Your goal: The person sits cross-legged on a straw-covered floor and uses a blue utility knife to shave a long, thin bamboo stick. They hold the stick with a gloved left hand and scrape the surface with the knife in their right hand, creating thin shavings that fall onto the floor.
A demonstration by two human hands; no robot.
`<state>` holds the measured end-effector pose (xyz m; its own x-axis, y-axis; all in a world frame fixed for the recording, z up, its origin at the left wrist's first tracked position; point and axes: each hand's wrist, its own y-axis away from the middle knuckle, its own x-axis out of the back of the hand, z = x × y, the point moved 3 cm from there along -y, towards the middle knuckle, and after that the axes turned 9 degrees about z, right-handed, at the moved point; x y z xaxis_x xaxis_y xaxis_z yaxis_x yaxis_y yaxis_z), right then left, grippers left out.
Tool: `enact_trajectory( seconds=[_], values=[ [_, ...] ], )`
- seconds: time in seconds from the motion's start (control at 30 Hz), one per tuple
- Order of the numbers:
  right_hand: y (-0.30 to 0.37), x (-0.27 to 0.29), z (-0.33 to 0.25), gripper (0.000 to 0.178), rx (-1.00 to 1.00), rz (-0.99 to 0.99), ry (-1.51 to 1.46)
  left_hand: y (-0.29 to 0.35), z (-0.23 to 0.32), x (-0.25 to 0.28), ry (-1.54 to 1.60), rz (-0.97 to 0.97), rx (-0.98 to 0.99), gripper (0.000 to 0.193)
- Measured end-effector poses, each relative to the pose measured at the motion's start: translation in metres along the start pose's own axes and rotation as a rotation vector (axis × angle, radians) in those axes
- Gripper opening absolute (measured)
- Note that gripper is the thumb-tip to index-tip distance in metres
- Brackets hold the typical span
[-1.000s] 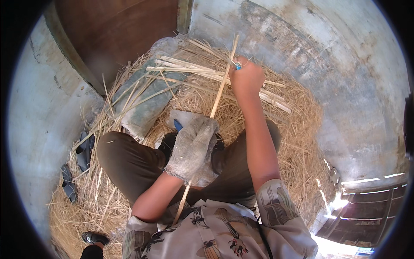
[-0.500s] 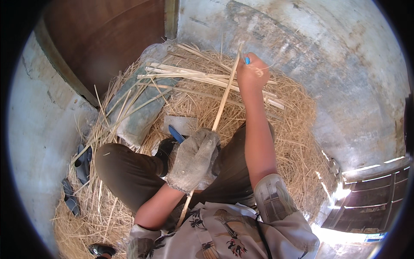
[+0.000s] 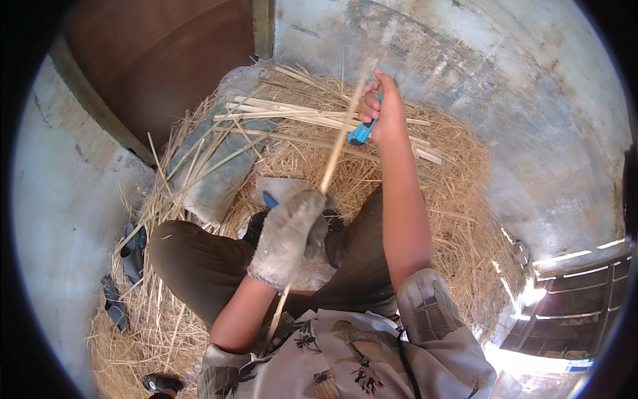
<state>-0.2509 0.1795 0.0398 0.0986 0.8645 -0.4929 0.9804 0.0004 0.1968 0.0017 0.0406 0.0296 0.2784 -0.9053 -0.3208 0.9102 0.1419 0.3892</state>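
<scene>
My left hand (image 3: 282, 239), in a dirty grey work glove, grips a long pale bamboo strip (image 3: 340, 146) above my crossed legs. The strip slants from near my shirt up to the far right, and its upper part is blurred. My bare right hand (image 3: 387, 113) is closed round a blue utility knife (image 3: 359, 135) beside the strip's far end. The knife's blade cannot be made out. Beyond my hands, a bundle of split bamboo strips (image 3: 292, 114) lies across a heap of shavings (image 3: 452, 193).
A grey-green sack (image 3: 216, 183) lies at the left among loose strips. Near my feet are a flat grey block (image 3: 287, 187) and a blue object (image 3: 270, 199). Dark sandals (image 3: 114, 302) rest at the left. A stained wall (image 3: 531, 133) curves behind, with a brown door (image 3: 166, 66) far left.
My right hand has turned, bringing the knife's blue body into view, and its fingers now show beside the strip. My gloved left hand has shifted slightly left, still gripping the strip.
</scene>
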Motion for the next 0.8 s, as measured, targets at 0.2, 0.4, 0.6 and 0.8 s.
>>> enact_trajectory(
  seconds=[0.2,0.4,0.6,0.8],
  values=[
    [0.033,-0.034,0.013,0.035,0.050,-0.293,0.136,-0.009,0.007,0.017,-0.185,0.214,-0.186,0.024],
    [0.033,-0.033,0.015,0.030,0.086,-0.295,0.161,-0.016,0.003,0.024,-0.471,0.340,-0.422,0.028],
    [0.039,-0.038,0.019,0.029,0.177,-0.177,0.364,-0.008,0.009,0.017,-0.774,0.491,-0.626,0.026],
    [0.032,-0.031,0.025,0.023,0.127,-0.133,0.285,-0.011,0.002,0.016,-0.867,0.517,-0.812,0.020]
  ],
)
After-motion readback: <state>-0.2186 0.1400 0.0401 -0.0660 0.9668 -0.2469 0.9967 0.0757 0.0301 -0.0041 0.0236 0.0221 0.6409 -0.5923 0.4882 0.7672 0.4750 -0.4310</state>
